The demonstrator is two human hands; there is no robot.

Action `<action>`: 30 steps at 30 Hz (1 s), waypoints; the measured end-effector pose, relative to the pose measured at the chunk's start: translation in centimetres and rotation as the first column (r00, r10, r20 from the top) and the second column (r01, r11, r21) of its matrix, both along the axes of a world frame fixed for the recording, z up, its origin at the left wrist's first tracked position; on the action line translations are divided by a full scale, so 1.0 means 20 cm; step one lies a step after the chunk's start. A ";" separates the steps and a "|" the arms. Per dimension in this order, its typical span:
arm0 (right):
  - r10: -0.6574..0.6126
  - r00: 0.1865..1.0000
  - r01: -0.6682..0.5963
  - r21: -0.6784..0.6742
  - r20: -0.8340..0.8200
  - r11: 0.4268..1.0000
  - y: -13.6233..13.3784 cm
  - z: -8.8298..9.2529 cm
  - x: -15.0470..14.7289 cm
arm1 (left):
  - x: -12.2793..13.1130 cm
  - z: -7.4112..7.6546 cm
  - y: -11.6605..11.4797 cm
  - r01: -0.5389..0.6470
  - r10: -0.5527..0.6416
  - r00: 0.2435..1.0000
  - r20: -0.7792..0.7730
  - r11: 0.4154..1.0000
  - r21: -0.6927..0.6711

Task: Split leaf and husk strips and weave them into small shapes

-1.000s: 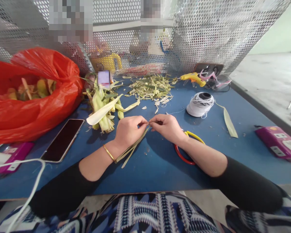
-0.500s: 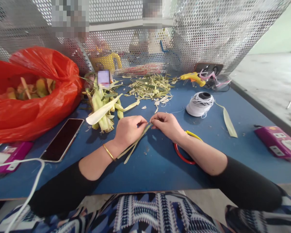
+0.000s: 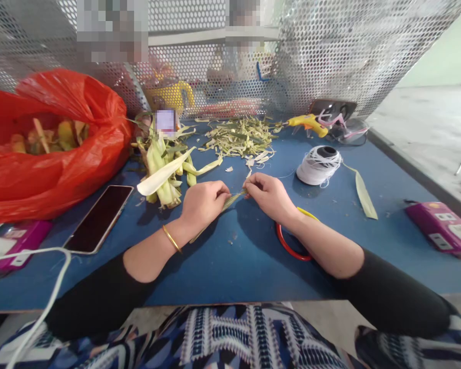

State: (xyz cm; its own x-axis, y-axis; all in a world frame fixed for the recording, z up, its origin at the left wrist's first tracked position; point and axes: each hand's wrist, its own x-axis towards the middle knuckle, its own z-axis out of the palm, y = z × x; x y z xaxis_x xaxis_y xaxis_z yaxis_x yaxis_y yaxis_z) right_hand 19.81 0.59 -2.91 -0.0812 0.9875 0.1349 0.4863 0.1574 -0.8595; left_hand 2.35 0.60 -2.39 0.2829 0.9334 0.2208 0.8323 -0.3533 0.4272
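Observation:
Over the middle of the blue table, my left hand (image 3: 204, 206) is closed around thin pale-green corn husk strips (image 3: 235, 198), whose lower ends stick out below the wrist. My right hand (image 3: 269, 193) pinches the other end of the strips, fingertips pressed together. A fine white thread appears to run between the hands, though its hold is too small to make out. Beneath my right wrist lie red and yellow loop handles (image 3: 288, 247), partly hidden by the forearm. A spool of white thread (image 3: 315, 169) stands to the right. Corn husks (image 3: 162, 179) lie beyond my left hand.
Shredded husk scraps (image 3: 240, 137) are heaped at the back. At left are a red plastic bag (image 3: 111, 128) and a phone (image 3: 100, 219). A yellow glue gun (image 3: 307, 123), glasses (image 3: 343, 128), a single husk piece (image 3: 364, 197) and a purple power strip (image 3: 441, 225) lie rightward. Perforated metal (image 3: 322, 51) borders the back.
My hands have drawn slightly apart, the right one moving up and right. The strips' tails have pulled in under my left hand, so less of them shows below it.

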 end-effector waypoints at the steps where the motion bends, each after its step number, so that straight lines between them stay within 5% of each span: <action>1: 0.004 1.000 -0.004 -0.006 -0.011 1.000 0.00 0.00 0.00 | 0.00 0.00 0.00 -0.002 0.002 1.000 -0.010 1.000 -0.004; 7: 0.017 0.996 -0.016 0.008 -0.082 1.000 0.01 -0.02 0.00 | 0.00 0.00 0.00 -0.014 0.013 0.998 -0.054 1.000 -0.021; 14: 0.126 0.987 -0.126 -0.003 0.104 0.992 -0.01 0.01 0.00 | 0.01 0.00 0.00 -0.011 0.008 0.996 -0.090 1.000 -0.028; 21: 0.168 0.954 -0.203 0.125 0.248 0.971 -0.01 -0.01 0.01 | 0.01 0.00 -0.01 -0.020 0.019 0.995 -0.096 1.000 -0.012; 30: 0.103 0.972 -0.136 0.150 0.210 0.979 -0.02 0.00 -0.01 | 0.04 0.00 -0.03 -0.058 0.048 0.991 -0.127 0.995 -0.077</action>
State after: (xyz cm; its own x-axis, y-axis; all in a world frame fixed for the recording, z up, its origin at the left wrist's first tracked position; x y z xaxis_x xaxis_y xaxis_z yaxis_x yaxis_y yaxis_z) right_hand 19.61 0.27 -2.88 -0.2393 0.9351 0.2613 0.6144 0.3543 -0.7050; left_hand 3.20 0.01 -2.40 0.2533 0.9610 0.1108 0.8975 -0.2762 0.3438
